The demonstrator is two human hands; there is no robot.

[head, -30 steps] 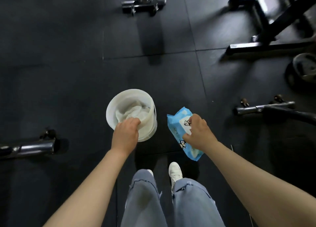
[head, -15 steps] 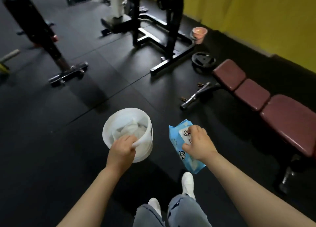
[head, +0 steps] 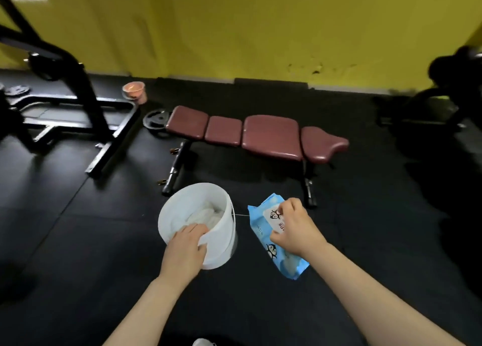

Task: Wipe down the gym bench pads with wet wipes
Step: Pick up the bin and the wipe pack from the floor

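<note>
Wipes pack pinched under right-hand fingers; left-hand fingers hooked over bucket rim.

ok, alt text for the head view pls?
Left hand grips a white bucket's rim while the right hand holds a blue wipes pack. Ahead, a maroon four-pad bench stands on black flooring before a yellow wall.

Glossy maroon vinyl-like bench pads over a matt black metal frame. Before the pads, smooth white plastic bucket with crumpled white cloth or wipes; shiny blue plastic wipes pack. Matt black rubbery floor.
</note>
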